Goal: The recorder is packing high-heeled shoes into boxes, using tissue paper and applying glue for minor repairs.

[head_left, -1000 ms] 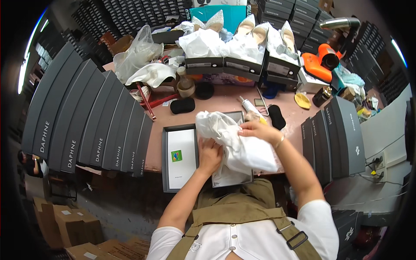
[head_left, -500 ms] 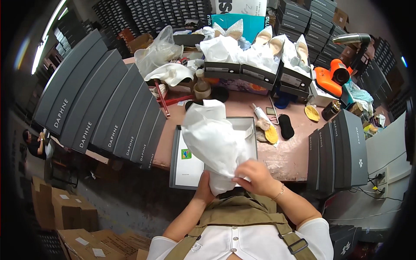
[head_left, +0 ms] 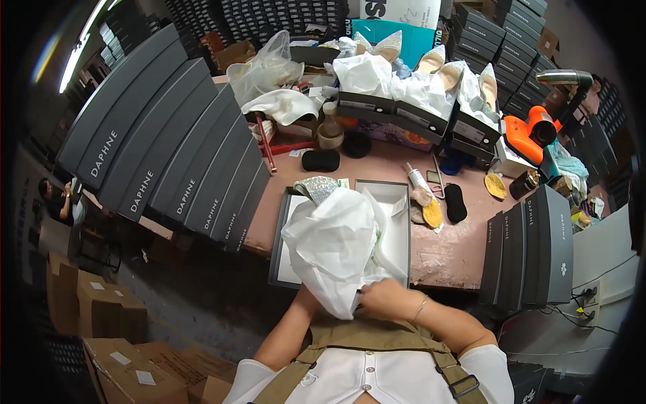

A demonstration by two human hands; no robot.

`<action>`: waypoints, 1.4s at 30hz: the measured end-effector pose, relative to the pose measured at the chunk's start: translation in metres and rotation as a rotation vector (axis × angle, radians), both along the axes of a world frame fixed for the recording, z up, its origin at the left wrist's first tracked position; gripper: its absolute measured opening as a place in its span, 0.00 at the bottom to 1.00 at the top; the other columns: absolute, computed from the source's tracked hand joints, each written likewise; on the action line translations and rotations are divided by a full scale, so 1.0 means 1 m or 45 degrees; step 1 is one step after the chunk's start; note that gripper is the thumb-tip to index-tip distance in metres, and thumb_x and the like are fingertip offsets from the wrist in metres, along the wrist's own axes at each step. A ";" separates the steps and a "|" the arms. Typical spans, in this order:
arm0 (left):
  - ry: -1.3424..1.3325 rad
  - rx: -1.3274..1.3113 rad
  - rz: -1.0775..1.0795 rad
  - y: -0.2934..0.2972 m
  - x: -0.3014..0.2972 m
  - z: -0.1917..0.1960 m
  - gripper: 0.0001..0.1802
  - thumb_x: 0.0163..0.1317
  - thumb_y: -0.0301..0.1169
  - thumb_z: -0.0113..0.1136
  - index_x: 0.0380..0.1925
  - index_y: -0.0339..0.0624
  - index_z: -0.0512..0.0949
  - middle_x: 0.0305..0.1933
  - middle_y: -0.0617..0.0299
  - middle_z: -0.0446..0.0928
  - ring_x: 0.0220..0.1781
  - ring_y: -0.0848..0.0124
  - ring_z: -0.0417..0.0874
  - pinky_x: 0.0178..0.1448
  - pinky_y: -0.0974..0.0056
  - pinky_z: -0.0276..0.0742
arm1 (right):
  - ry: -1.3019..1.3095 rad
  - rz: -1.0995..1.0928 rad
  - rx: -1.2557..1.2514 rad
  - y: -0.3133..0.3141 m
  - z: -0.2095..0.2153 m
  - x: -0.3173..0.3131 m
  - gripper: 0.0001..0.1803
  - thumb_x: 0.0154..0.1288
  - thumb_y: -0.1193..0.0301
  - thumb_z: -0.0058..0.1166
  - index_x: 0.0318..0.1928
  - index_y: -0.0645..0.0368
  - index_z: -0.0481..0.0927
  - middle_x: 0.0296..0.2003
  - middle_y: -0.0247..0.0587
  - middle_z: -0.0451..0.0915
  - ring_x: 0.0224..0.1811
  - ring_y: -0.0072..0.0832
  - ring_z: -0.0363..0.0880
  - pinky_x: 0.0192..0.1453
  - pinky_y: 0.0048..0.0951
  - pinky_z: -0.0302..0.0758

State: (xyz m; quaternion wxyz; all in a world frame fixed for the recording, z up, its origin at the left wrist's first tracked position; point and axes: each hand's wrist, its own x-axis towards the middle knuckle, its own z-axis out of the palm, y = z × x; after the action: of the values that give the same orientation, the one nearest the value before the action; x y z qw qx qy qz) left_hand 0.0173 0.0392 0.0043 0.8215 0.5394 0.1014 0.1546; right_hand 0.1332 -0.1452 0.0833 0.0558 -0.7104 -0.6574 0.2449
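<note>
A bundle of white tissue paper (head_left: 330, 236) hangs over an open grey shoe box (head_left: 286, 266) in front of me. The glittery silver toe of a shoe (head_left: 321, 190) pokes out of its far end. My left hand (head_left: 307, 301) is under the bundle's left side, its fingers hidden behind the paper it holds up. My right hand (head_left: 387, 298), slightly blurred, has its fingers closed at the lower right edge of the paper. The box lid (head_left: 397, 236) or second half lies beside, with a pale inside.
Grey shoe boxes stand stacked at left (head_left: 161, 141) and right (head_left: 531, 249). Behind are boxes of glittery shoes (head_left: 431, 111), an orange device (head_left: 528, 135), a bottle (head_left: 330, 128), a black oval pad (head_left: 455, 203) and a yellow pad (head_left: 495, 186). Cartons (head_left: 111, 303) sit on the floor.
The paper bundle has turned and spread, and the glittery toe now shows at its far end. My left hand has gone behind the paper; my right hand has moved slightly lower. The view has shifted.
</note>
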 end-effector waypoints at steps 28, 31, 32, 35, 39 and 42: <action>0.084 -0.982 -0.073 -0.045 0.055 0.018 0.36 0.69 0.60 0.37 0.62 0.42 0.65 0.52 0.56 0.75 0.46 0.64 0.79 0.49 0.59 0.78 | 1.071 -0.571 0.895 -0.036 0.005 0.013 0.25 0.65 0.53 0.54 0.50 0.62 0.75 0.50 0.49 0.75 0.52 0.39 0.74 0.59 0.34 0.68; -0.024 -1.144 -0.393 -0.043 0.052 -0.007 0.34 0.71 0.58 0.34 0.57 0.38 0.67 0.52 0.53 0.75 0.53 0.63 0.78 0.58 0.59 0.75 | 0.727 -0.567 0.674 -0.028 0.014 0.025 0.19 0.68 0.59 0.50 0.52 0.58 0.75 0.44 0.47 0.79 0.45 0.39 0.80 0.47 0.34 0.75; 0.241 -1.016 -0.173 -0.051 0.052 0.008 0.34 0.71 0.57 0.35 0.58 0.37 0.67 0.54 0.52 0.74 0.56 0.61 0.77 0.61 0.57 0.73 | 0.478 -0.539 0.587 -0.021 0.016 0.029 0.17 0.68 0.60 0.49 0.51 0.56 0.76 0.41 0.44 0.79 0.41 0.39 0.81 0.42 0.35 0.76; 0.289 -0.764 -0.043 -0.069 0.048 0.041 0.30 0.73 0.51 0.36 0.63 0.39 0.62 0.64 0.54 0.67 0.66 0.63 0.68 0.68 0.55 0.64 | -0.141 -0.418 0.688 0.012 -0.017 0.045 0.08 0.59 0.65 0.50 0.36 0.53 0.77 0.28 0.40 0.76 0.27 0.38 0.80 0.29 0.41 0.77; 0.440 -0.552 -0.032 -0.068 0.031 0.046 0.31 0.73 0.52 0.38 0.65 0.41 0.59 0.65 0.57 0.66 0.65 0.62 0.68 0.67 0.55 0.64 | -0.173 -0.501 0.848 0.026 -0.050 0.034 0.08 0.58 0.65 0.49 0.31 0.55 0.75 0.28 0.42 0.77 0.25 0.38 0.81 0.25 0.40 0.74; 0.444 -0.462 -0.002 -0.072 0.026 0.049 0.30 0.73 0.51 0.40 0.65 0.40 0.60 0.65 0.56 0.65 0.65 0.63 0.68 0.67 0.55 0.64 | -0.235 -0.673 0.877 0.024 -0.060 0.024 0.08 0.55 0.65 0.52 0.29 0.56 0.78 0.27 0.43 0.80 0.29 0.37 0.83 0.27 0.39 0.76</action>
State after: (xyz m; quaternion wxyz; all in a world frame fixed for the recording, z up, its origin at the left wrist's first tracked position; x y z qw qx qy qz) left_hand 0.0434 -0.0332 0.0535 0.8750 0.4018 0.2672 0.0380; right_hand 0.1568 -0.1215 0.0237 0.2910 -0.8130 -0.4987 -0.0755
